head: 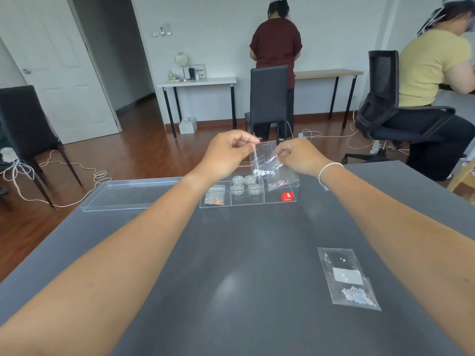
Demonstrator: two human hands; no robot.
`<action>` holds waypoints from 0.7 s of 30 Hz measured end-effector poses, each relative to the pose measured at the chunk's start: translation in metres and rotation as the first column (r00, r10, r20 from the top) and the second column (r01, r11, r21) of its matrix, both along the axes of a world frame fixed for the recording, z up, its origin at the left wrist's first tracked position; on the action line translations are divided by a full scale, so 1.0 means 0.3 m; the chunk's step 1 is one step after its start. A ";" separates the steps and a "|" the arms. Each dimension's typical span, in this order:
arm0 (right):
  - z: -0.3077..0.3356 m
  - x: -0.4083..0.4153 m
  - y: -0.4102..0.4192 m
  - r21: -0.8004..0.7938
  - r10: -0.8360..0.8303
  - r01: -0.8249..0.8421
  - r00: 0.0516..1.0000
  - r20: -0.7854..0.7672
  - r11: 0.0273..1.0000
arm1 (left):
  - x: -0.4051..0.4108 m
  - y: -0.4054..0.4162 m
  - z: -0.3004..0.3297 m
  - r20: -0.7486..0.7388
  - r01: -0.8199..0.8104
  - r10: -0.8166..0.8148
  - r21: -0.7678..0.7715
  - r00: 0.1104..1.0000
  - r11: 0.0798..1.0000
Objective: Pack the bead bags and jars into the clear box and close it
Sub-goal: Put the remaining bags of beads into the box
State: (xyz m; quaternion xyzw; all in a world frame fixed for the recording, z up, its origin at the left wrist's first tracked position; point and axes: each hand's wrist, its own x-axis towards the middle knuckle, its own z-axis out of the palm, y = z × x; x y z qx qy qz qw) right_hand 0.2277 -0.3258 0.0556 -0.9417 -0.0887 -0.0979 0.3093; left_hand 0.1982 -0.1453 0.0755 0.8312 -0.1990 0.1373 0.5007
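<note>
I hold a small clear bag of white beads (264, 160) upright above the clear box (279, 201), which stands open at the table's far side. My left hand (228, 152) pinches the bag's left edge and my right hand (300, 155) pinches its right edge. Inside the box, several small round jars (245, 186) fill the middle compartment, a bag of orange beads (215, 197) lies in the left one, and a bag with red bits (279, 184) lies in the right one. Another bead bag (348, 278) lies flat on the grey table near my right forearm.
The box's clear lid (128, 194) lies to the left of the box at the table's far edge. Beyond the table are black chairs (268, 98), cables on the wooden floor, and two people at desks by the wall.
</note>
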 end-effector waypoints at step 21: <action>-0.101 -0.221 -0.326 0.317 -0.164 0.131 0.983 0.079 0.939 | 0.129 -0.116 -0.104 -0.185 -0.051 0.052 0.009 0.981 0.999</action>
